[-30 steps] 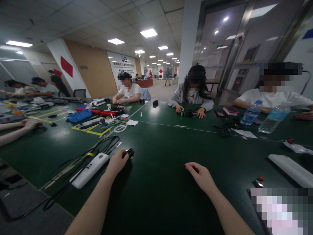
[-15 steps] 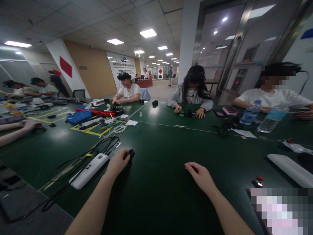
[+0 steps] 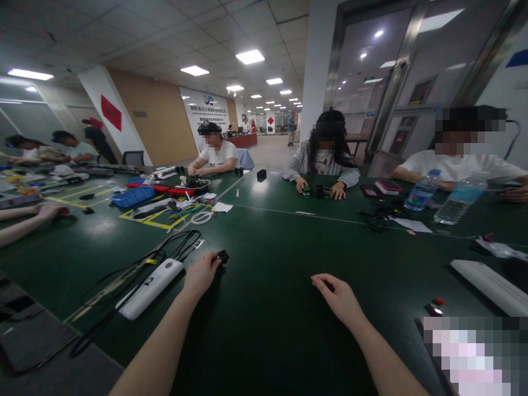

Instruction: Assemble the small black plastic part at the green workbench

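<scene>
My left hand (image 3: 203, 270) is closed around a small black object (image 3: 223, 256) on the dark green table (image 3: 264, 308); its kind is too small to make out. Just left of that hand lies a white power bank-like block (image 3: 150, 289) marked with a 2, with black cables (image 3: 173, 245) around it. My right hand (image 3: 335, 292) rests on the tabletop at the right, its fingers curled together with the thumb near the fingertips. Whether anything tiny is between those fingers is hidden.
A blue tray (image 3: 132, 196) and loose wires lie at the far left. Two water bottles (image 3: 423, 190) stand at the right beyond black cables. A white bar (image 3: 490, 286) lies near the right edge. Several people wearing headsets sit around the table, one handling a green-and-black item (image 3: 306, 190).
My left hand has shifted very slightly to the right with the small black object, which appears a little turned. My right hand has stayed in place.
</scene>
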The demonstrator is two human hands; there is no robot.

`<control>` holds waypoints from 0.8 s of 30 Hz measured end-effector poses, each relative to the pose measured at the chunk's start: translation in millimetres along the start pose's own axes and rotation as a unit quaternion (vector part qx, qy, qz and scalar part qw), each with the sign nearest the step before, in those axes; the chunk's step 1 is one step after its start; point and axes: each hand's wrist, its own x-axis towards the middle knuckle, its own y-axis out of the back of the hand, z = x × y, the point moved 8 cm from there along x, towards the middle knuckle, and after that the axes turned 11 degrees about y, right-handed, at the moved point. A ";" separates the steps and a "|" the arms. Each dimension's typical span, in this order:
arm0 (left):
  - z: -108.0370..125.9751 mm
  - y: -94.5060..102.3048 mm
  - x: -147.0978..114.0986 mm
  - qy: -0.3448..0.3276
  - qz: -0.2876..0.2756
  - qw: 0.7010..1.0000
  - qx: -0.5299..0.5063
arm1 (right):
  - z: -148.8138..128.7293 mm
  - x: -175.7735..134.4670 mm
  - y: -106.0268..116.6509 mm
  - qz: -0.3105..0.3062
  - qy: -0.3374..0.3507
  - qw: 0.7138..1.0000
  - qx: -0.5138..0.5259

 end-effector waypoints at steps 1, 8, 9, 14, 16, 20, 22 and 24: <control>0.3 0.1 0.2 0.002 0.003 1.000 0.001 | 0.4 0.0 -0.2 -0.001 -0.002 1.000 0.000; 5.6 0.6 -1.4 -0.009 0.024 0.999 0.026 | 0.4 0.0 -0.5 0.005 0.000 1.000 0.014; 6.8 1.1 -2.2 -0.011 0.027 0.999 0.032 | 0.0 -0.1 -0.4 0.006 0.000 1.000 0.014; 11.6 3.9 -5.6 -0.012 0.029 0.998 0.051 | -2.1 -0.6 -0.5 0.002 0.003 1.000 0.011; 12.5 4.2 -5.8 -0.010 0.031 0.998 0.051 | -2.2 -0.8 0.1 0.005 0.003 1.000 0.007; 11.6 1.8 -4.2 -0.011 0.037 0.998 0.054 | -2.5 -0.9 -0.1 0.006 0.007 1.000 0.008; 10.7 0.5 -3.1 -0.013 0.044 0.997 0.056 | -1.9 -0.9 -0.4 0.004 0.005 1.000 0.008; 10.3 -0.1 -2.3 -0.015 0.051 0.997 0.056 | -1.3 -0.8 -0.3 0.004 0.003 1.000 0.006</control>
